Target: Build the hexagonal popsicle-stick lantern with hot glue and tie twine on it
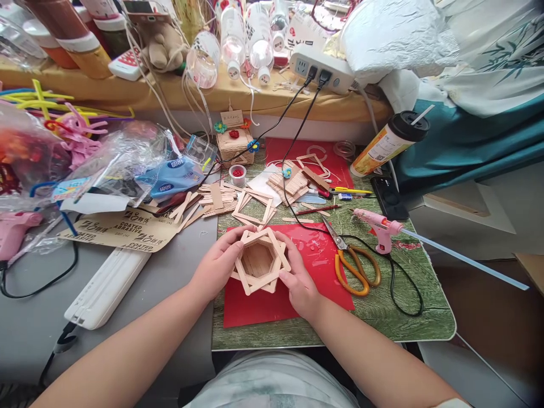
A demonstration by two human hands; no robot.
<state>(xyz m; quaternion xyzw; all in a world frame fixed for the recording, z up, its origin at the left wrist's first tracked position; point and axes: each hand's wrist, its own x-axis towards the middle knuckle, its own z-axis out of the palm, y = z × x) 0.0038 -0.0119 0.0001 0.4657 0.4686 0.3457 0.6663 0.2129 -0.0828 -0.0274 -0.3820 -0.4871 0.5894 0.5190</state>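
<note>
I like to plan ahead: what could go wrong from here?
If the left hand and right hand squeeze too hard, the wooden-stick piece they hold might crack. The scissors lie near the right hand, which could knock them. The pink glue gun has a loosely looped cord; a snag might drag it.

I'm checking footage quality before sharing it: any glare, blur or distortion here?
Head view: glossy glare on the nearer red sheet; head view: bright highlights on the foil bundle; head view: cup leans, likely wide-angle distortion; head view: left hand, right hand and wooden stick piece look fairly sharp, without obvious motion blur.
</note>
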